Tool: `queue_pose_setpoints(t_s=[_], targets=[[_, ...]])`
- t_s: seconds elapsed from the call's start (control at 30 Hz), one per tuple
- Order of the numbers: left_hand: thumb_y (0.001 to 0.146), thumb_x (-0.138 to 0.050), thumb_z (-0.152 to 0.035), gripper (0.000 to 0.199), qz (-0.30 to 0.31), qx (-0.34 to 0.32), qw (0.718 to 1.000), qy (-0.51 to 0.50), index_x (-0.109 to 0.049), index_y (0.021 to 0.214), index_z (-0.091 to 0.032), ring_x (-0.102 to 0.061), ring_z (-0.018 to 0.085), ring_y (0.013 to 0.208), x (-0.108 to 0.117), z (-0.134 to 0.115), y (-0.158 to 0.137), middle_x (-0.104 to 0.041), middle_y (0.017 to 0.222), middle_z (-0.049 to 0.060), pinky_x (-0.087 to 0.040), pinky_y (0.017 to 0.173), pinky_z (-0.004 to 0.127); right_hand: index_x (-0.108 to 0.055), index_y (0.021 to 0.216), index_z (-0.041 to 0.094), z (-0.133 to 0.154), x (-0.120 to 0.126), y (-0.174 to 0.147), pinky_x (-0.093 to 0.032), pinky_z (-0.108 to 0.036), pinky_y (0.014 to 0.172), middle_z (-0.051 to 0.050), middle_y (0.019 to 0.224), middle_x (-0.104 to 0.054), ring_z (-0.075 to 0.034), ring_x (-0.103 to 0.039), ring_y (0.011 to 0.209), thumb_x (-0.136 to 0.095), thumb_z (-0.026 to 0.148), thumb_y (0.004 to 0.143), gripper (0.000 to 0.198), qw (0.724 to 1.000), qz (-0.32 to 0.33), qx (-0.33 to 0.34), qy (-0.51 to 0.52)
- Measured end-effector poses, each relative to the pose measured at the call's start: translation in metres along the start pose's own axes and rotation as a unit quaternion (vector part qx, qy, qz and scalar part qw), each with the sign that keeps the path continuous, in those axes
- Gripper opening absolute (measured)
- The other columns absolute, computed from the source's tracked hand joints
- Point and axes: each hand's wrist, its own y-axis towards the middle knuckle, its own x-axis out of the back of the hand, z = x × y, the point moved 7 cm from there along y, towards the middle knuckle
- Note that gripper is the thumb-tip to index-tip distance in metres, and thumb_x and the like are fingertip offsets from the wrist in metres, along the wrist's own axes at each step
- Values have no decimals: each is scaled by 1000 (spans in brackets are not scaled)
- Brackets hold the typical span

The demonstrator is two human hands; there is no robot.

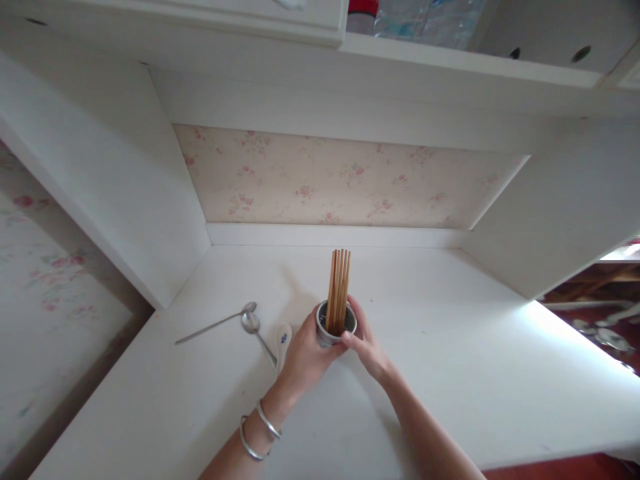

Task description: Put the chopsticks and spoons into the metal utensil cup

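Note:
Both my hands are wrapped round a grey-white cup-shaped holder point(327, 339) at the middle of the white tabletop. Several wooden chopsticks point(339, 290) stand upright in it, gathered close together. My left hand point(306, 357) grips the left side, and two silver bangles circle that wrist. My right hand point(367, 347) closes on the right side, its thumb near the front rim. Just left of my left hand lies a white ceramic spoon point(283, 340) with a blue mark, partly hidden by the hand. Beside it are a metal spoon point(251, 323) and a long-handled metal spoon point(216, 323).
White side panels point(115, 153) rise at the left and right of the tabletop point(440, 373). Floral wallpaper point(310, 177) covers the back. Overhead, an open cupboard shelf point(470, 53) holds clear plastic bottles point(425, 20) and a red-lidded container point(362, 15).

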Motion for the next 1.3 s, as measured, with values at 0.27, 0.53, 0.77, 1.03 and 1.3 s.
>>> queue_pose_setpoints(t_s=[0.27, 0.53, 0.77, 1.03, 1.3], targets=[[67, -77, -31, 72, 11, 0, 998, 66, -47, 132, -22, -53, 27, 119, 20, -2, -11, -54, 132, 12, -41, 100, 37, -42, 133, 24, -9, -5, -3, -39, -46, 101, -10, 129, -57, -30, -52, 118, -79, 39, 69, 76, 1000, 9, 11, -19], [87, -45, -50, 32, -89, 153, 902, 394, -62, 83, -23, -65, 21, 76, 115, 28, -34, -70, 83, 4, -43, 68, 28, -39, 135, 27, -12, -2, -7, -34, -50, 104, -9, 131, -55, -30, -49, 122, -78, 38, 70, 77, 999, 10, 2, -31], [87, -35, -55, 43, -24, 252, 799, 545, -62, 76, -24, -66, 28, 80, 137, 61, -32, -72, 84, 8, -38, 61, 29, -39, 135, 27, -10, -3, -9, -34, -50, 105, -8, 131, -55, -29, -49, 122, -78, 37, 70, 76, 1000, 9, 8, -25], [84, -39, -43, 34, -1, 247, 812, 529, -66, 74, -23, -66, 28, 84, 130, 68, -23, -72, 84, 9, -37, 62, 29, -40, 135, 27, -8, -3, -14, -35, -48, 104, -8, 130, -56, -28, -50, 121, -78, 39, 70, 77, 999, 9, 9, -31], [81, -51, -48, 32, -107, 193, 922, 319, -63, 77, -19, -58, 18, 63, 147, 32, -14, -61, 62, 1, -38, 58, 25, -39, 135, 26, -7, -3, -13, -36, -47, 104, -8, 129, -56, -28, -50, 120, -77, 40, 70, 77, 1000, 6, 7, -25]])
